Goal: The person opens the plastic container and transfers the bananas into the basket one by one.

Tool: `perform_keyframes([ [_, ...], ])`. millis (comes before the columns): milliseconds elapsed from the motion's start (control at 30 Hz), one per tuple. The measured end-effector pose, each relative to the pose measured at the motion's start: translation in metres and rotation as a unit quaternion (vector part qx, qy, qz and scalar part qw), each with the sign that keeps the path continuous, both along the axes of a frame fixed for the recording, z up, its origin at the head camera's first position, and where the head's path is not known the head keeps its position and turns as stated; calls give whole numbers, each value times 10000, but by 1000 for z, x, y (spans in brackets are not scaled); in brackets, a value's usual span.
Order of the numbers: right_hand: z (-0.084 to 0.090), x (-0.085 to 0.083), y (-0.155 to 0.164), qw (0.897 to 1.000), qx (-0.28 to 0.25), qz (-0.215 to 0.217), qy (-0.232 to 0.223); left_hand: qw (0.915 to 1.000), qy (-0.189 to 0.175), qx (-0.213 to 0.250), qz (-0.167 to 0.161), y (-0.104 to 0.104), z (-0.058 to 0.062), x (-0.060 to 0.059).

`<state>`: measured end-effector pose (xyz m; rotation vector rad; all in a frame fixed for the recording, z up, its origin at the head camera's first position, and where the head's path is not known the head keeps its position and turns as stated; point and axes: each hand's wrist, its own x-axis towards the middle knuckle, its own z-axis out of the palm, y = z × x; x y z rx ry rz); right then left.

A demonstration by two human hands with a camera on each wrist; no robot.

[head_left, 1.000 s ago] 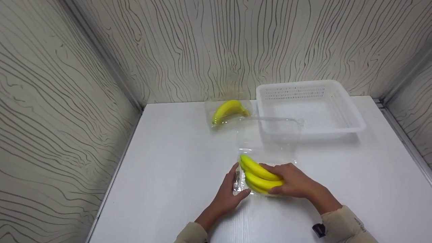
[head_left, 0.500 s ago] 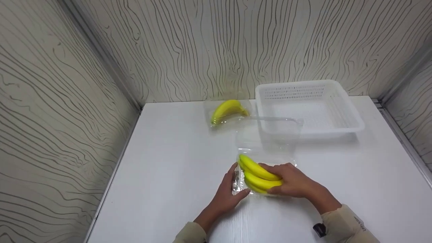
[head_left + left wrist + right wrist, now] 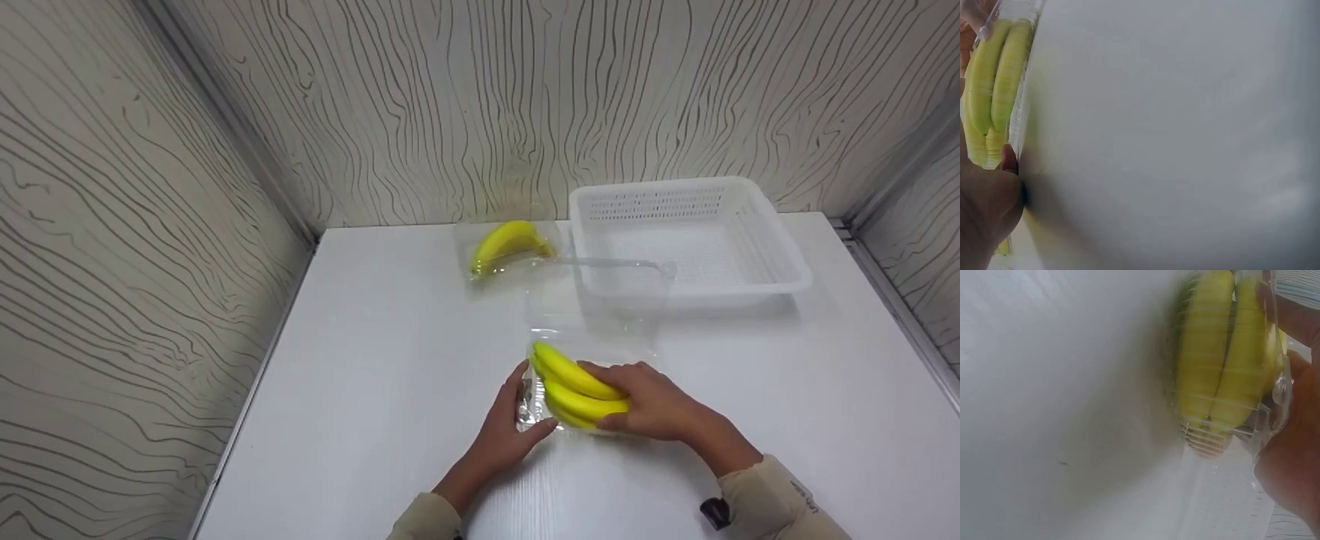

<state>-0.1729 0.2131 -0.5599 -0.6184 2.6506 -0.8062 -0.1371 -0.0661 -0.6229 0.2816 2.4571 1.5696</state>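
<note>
A bunch of yellow bananas [image 3: 570,377] lies in the base of an open clear plastic container [image 3: 527,409] near the middle of the white table [image 3: 375,375]. The container's clear lid [image 3: 600,300] stands up behind it. My right hand [image 3: 660,405] grips the bananas from the right, fingers curled over them. My left hand [image 3: 504,429] holds the container's left end between thumb and fingers. The left wrist view shows the bananas [image 3: 994,84] behind clear plastic with my left hand [image 3: 982,214] against the container. The right wrist view shows the bananas [image 3: 1219,354] and my right hand [image 3: 1292,461] at their side.
A second banana in a shut clear container [image 3: 510,244] lies at the back of the table. A white perforated plastic basket [image 3: 780,255] stands at the back right. Patterned walls close in the table on the left, back and right.
</note>
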Motion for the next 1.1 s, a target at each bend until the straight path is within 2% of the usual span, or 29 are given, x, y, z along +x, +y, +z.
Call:
perform_keyframes([
  [67, 0, 1, 0, 10000, 4, -37, -44, 10000, 4, -15, 8, 0, -1, 0],
  [300, 1, 2, 3, 9988, -487, 34, -32, 9998, -108, -152, 35, 2, -1, 1],
  [533, 3, 4, 5, 9984, -518, -178, 150, 9997, -137, -197, 34, 1, 1, 0],
  [733, 13, 4, 6, 9972, -614, -133, 412, 9998, -112, -149, 61, 0, -1, 1],
  [1100, 36, 12, 8, 9938, -825, -496, 562, 9999, -79, -108, 60, 1, -1, -1],
])
